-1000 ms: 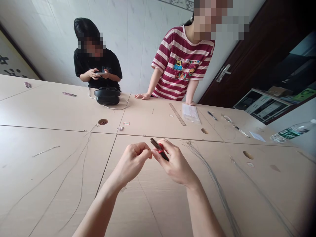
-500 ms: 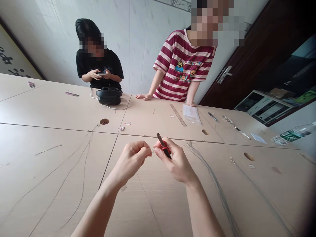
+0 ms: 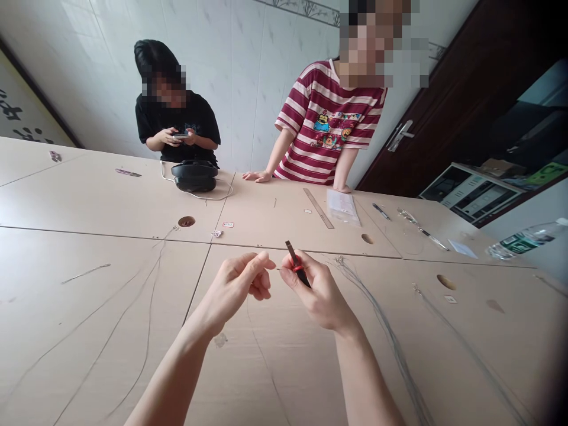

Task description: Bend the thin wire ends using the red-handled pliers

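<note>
My left hand [image 3: 239,284] is closed in a pinch, thumb against forefinger, on a thin wire [image 3: 261,343] that trails below it toward the near edge. My right hand [image 3: 319,293] grips a small black-and-red tool [image 3: 301,274] with a flat, dark metal tip pointing up and away; its exact kind is unclear. Between the two hands, a tiny piece of fine wire [image 3: 278,269] shows by the right fingertips. The hands are close together above the table [image 3: 231,378] without touching. What lies inside the left fingers is mostly hidden.
Bundled wires [image 3: 381,319] lie right of my hands, loose wires [image 3: 151,307] left. Farther off are a ruler [image 3: 318,208], plastic bag [image 3: 344,208], pen [image 3: 381,211], bottle [image 3: 528,238] and black case [image 3: 195,176]. Two people are across the table, one holding a phone [image 3: 180,136].
My left fingers have loosened and shifted, the thumb now extended along the forefinger. The small wire loop between the hands now appears as a short straight bit. The right hand barely moved.
</note>
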Tool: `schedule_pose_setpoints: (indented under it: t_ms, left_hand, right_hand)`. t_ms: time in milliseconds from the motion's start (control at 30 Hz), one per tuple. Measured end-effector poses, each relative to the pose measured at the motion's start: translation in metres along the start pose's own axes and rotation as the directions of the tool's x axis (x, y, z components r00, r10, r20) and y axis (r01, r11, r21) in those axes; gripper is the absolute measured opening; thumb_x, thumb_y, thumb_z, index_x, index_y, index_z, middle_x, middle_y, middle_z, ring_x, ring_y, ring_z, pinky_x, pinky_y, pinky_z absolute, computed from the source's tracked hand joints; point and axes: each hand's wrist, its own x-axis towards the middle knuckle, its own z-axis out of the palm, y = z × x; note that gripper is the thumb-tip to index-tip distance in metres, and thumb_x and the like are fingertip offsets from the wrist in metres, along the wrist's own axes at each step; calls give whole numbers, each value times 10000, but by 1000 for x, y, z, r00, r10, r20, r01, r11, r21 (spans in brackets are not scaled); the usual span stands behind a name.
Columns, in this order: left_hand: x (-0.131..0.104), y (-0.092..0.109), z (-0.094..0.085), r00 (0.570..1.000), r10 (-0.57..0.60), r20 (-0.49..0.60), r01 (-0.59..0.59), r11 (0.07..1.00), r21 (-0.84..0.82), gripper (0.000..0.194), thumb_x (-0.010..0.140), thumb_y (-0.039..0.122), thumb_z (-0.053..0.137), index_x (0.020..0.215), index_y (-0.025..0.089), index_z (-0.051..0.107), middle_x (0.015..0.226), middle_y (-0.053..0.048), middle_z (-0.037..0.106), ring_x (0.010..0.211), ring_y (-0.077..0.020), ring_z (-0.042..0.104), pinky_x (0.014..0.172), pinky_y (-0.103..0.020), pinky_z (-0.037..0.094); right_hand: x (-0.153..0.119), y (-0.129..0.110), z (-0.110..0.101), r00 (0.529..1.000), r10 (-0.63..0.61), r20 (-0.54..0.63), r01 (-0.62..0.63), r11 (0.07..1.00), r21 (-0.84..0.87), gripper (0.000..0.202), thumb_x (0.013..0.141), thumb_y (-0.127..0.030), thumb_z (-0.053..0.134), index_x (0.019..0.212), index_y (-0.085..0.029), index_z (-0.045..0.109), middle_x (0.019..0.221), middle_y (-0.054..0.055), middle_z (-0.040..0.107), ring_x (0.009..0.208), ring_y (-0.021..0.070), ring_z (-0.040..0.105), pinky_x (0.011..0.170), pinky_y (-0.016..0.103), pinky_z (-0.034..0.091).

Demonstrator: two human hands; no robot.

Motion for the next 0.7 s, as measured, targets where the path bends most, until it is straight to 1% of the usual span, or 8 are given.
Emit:
schedule_pose_setpoints:
  t_ms: [133, 233, 333, 400, 500, 600, 667, 700]
  left_hand:
    - [2, -2, -5, 977, -31, 211, 64, 986, -153, 467, 952, 543, 446, 1032, 145, 678, 940, -97, 692, 888, -215, 674, 852, -339, 510]
    - [1, -9, -12, 887, -62, 458, 153, 974, -165, 457, 945, 538, 490, 949, 132, 700, 779, -83, 689, 628, -160, 664, 598, -258, 503]
    - [0, -18, -18, 800, -46, 598, 246, 935, -256, 350, 913, 432, 606, 785, 122, 705, 552, -37, 621, 381, -80, 538, 383, -163, 355]
    - [-2, -20, -22, 793, 94, 602, 264, 838, -478, 290, 916, 345, 615, 721, 142, 685, 458, 2, 564, 280, -46, 435, 302, -127, 280]
    - [-7, -18, -23, 743, 421, 520, 250, 546, -800, 264, 956, 211, 515, 730, 173, 646, 351, 90, 434, 155, -9, 233, 224, -89, 215]
    - [-18, -11, -23, 687, 626, 369, 252, 272, -929, 329, 988, 167, 408, 732, 201, 612, 302, 122, 409, 125, -14, 256, 243, -54, 291]
    - [-28, -9, -28, 719, 652, 241, 134, 209, -969, 379, 1008, 238, 391, 733, 244, 652, 292, 121, 453, 146, -34, 337, 261, -60, 338]
    - [-34, -8, -34, 774, 602, 199, 28, 281, -959, 416, 1015, 326, 391, 719, 274, 678, 280, 119, 455, 155, -46, 356, 253, -77, 335]
  right_hand:
    - [-2, -3, -5, 1000, -30, 2, 30, 999, -16, 187, 949, -343, 528, 814, -218, 496, 709, -33, 461, 632, 123, 410, 615, 262, 358]
    - [-4, -5, -10, 998, -56, -14, 56, 998, -30, 185, 951, -333, 530, 810, -220, 486, 709, -34, 453, 637, 123, 412, 622, 261, 359]
    - [-4, -3, -16, 998, -42, -36, 41, 999, -30, 193, 956, -336, 523, 807, -222, 479, 695, -37, 419, 618, 120, 375, 592, 258, 339]
    - [-5, -2, -18, 999, -32, -35, 31, 999, -16, 203, 958, -337, 520, 798, -221, 474, 693, -37, 404, 611, 118, 354, 574, 257, 323]
    - [-5, 0, -19, 999, -34, -11, 35, 999, 18, 204, 957, -324, 521, 791, -219, 467, 699, -36, 399, 613, 115, 341, 567, 254, 310]
    - [-5, -1, -17, 999, -37, 17, 37, 998, 43, 201, 959, -315, 518, 792, -217, 466, 693, -41, 391, 607, 109, 331, 566, 250, 307]
    - [-5, -1, -16, 999, -40, 28, 39, 998, 46, 202, 956, -308, 525, 787, -215, 466, 692, -43, 394, 607, 106, 334, 571, 248, 311]
    - [-5, -2, -15, 999, -44, 31, 43, 998, 46, 199, 953, -302, 530, 785, -213, 468, 696, -43, 402, 609, 106, 341, 575, 247, 315]
